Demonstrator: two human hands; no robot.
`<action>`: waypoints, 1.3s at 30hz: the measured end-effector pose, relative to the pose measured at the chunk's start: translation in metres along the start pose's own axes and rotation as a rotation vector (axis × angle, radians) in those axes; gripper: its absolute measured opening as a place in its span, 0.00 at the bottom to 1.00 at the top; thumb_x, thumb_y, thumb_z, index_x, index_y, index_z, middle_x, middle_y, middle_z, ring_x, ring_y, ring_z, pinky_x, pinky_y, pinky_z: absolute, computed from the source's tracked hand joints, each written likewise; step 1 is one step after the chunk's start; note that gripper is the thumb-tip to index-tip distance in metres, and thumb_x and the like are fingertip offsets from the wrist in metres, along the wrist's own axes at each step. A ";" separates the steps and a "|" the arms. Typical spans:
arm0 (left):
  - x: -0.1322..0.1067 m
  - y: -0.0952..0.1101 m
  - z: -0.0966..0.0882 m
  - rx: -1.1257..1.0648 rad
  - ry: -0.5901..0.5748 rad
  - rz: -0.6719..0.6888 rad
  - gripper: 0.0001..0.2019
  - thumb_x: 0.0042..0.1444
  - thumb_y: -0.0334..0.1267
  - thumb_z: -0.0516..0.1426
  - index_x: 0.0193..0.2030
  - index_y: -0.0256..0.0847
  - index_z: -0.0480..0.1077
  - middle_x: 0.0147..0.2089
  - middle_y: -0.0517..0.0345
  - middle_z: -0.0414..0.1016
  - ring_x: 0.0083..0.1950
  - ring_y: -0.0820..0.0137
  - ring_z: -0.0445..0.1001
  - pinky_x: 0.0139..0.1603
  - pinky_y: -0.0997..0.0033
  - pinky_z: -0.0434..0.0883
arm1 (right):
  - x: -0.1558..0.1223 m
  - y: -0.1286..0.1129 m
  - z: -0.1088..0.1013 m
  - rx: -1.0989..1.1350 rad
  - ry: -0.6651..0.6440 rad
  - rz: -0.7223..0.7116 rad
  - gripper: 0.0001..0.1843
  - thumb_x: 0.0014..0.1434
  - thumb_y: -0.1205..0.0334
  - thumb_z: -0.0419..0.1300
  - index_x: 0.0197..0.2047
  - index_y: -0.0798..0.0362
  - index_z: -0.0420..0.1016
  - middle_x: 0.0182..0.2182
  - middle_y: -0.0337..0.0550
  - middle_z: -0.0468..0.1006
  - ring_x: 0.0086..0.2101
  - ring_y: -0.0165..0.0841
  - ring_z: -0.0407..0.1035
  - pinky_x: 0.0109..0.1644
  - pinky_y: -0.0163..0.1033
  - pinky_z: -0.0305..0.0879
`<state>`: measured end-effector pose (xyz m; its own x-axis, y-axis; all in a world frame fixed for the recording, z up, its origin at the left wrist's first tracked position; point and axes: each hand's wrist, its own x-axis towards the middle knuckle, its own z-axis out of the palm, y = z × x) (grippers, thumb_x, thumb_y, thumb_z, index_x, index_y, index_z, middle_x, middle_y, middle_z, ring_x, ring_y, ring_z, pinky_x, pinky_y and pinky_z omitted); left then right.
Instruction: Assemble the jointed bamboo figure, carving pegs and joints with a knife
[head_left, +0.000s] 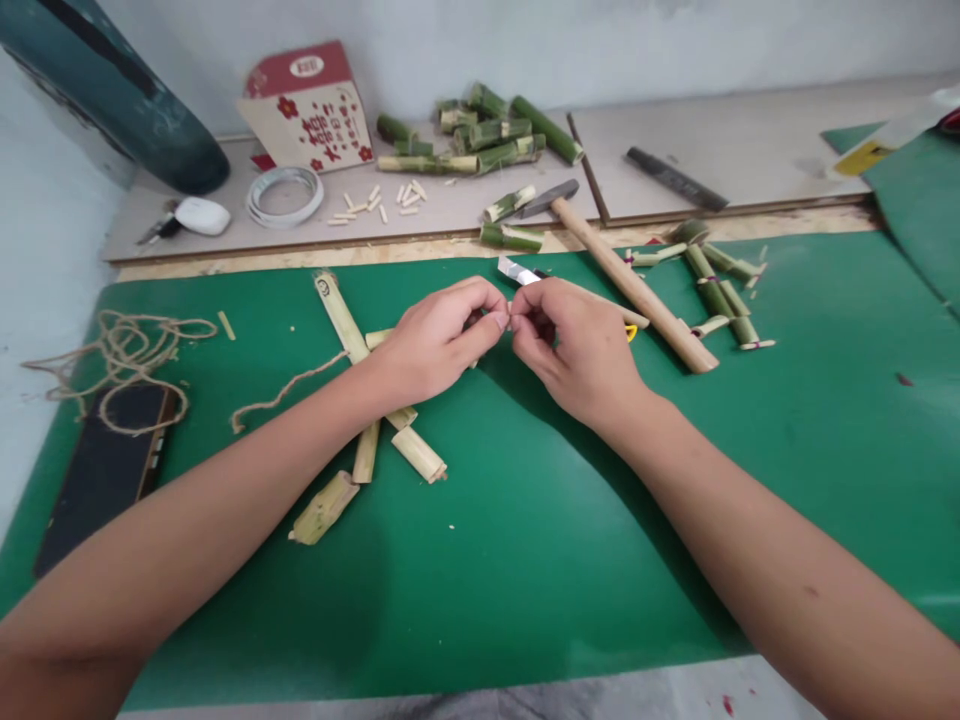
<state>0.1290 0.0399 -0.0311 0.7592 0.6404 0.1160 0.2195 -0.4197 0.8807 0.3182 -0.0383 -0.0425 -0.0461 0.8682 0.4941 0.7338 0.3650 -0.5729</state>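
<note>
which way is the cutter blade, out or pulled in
Out. The bare silver blade juts past the right hand over the green mat; its handle is mostly hidden behind that hand.

Both the left hand (pixel 435 340) and the right hand (pixel 581 355) are bare, with nothing worn on fingers or wrists. The forearms are uncovered too, right down to the near corners of the view. The left thumbnail is cut short. A small dark spot sits on the right forearm's near stretch.
</note>
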 end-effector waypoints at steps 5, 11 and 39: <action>0.000 0.002 0.000 0.030 0.012 0.002 0.10 0.70 0.42 0.54 0.38 0.42 0.68 0.36 0.59 0.70 0.33 0.72 0.66 0.33 0.70 0.66 | 0.001 -0.005 0.000 0.186 -0.056 0.091 0.06 0.68 0.61 0.59 0.36 0.47 0.68 0.27 0.35 0.69 0.26 0.31 0.62 0.33 0.40 0.60; 0.000 0.005 0.001 0.083 0.044 0.010 0.08 0.69 0.39 0.54 0.38 0.42 0.68 0.41 0.57 0.72 0.34 0.72 0.67 0.35 0.69 0.66 | 0.005 -0.004 -0.002 0.467 -0.150 0.196 0.13 0.71 0.54 0.59 0.35 0.48 0.66 0.26 0.33 0.63 0.27 0.29 0.55 0.31 0.37 0.55; 0.002 0.004 -0.001 0.069 0.057 0.025 0.08 0.68 0.36 0.53 0.36 0.42 0.65 0.41 0.58 0.70 0.35 0.72 0.65 0.36 0.68 0.63 | 0.000 -0.006 0.003 0.343 0.045 0.131 0.08 0.70 0.56 0.64 0.39 0.50 0.76 0.29 0.37 0.74 0.27 0.30 0.64 0.33 0.39 0.62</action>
<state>0.1310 0.0398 -0.0265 0.7292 0.6639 0.1657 0.2440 -0.4786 0.8435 0.3118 -0.0394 -0.0414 0.0688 0.9023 0.4255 0.4609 0.3495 -0.8157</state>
